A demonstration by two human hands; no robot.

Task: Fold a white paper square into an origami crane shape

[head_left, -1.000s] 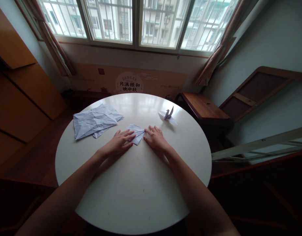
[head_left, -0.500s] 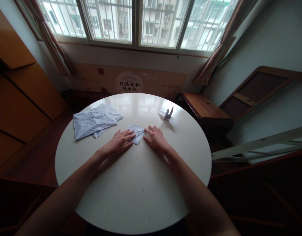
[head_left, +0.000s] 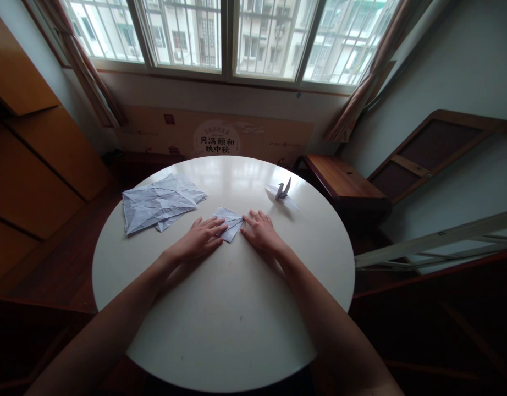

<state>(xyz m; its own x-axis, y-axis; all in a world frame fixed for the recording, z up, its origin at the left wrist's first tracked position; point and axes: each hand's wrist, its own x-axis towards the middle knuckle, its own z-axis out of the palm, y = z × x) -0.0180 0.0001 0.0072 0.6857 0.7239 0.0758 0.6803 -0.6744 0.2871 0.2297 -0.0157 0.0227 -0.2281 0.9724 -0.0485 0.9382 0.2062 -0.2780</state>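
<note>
A small folded piece of pale paper [head_left: 229,221] lies on the round white table [head_left: 224,319], between my two hands. My left hand [head_left: 200,240] lies flat with its fingers spread, their tips resting on the paper's left part. My right hand [head_left: 259,232] also lies flat and open, its fingertips touching the paper's right edge. Neither hand grips anything.
A pile of creased paper sheets [head_left: 159,202] lies at the table's left. A finished paper crane [head_left: 283,192] stands at the far right. Beyond the table are a wooden side table [head_left: 340,180], a printed cardboard panel [head_left: 217,138] under the window, and a cabinet [head_left: 39,165] at left.
</note>
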